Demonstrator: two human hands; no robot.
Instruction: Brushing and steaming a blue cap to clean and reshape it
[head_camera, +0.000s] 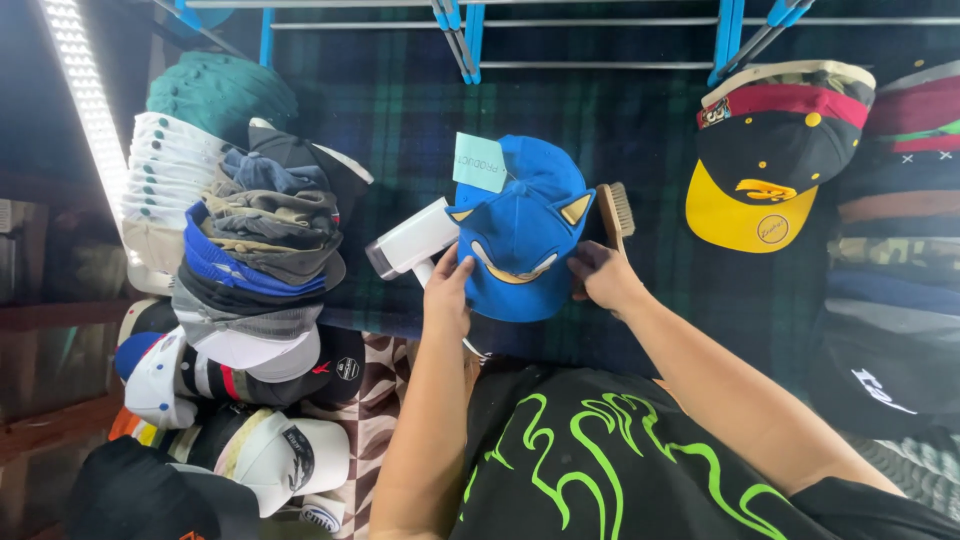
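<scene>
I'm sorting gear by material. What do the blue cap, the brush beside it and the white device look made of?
The blue cap looks like matte woven fabric, with stitched panels and yellow ear trims. The brush seems to be pale wood with tan bristles, probably natural or nylon. The white device looks like smooth, slightly glossy plastic with a darker end. Both hands, left and right, grip the cap.

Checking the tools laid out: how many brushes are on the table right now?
1. A wooden brush lies just right of the blue cap, above the right hand. The left hand holds the cap's other side. More could be hidden under the caps.
</scene>
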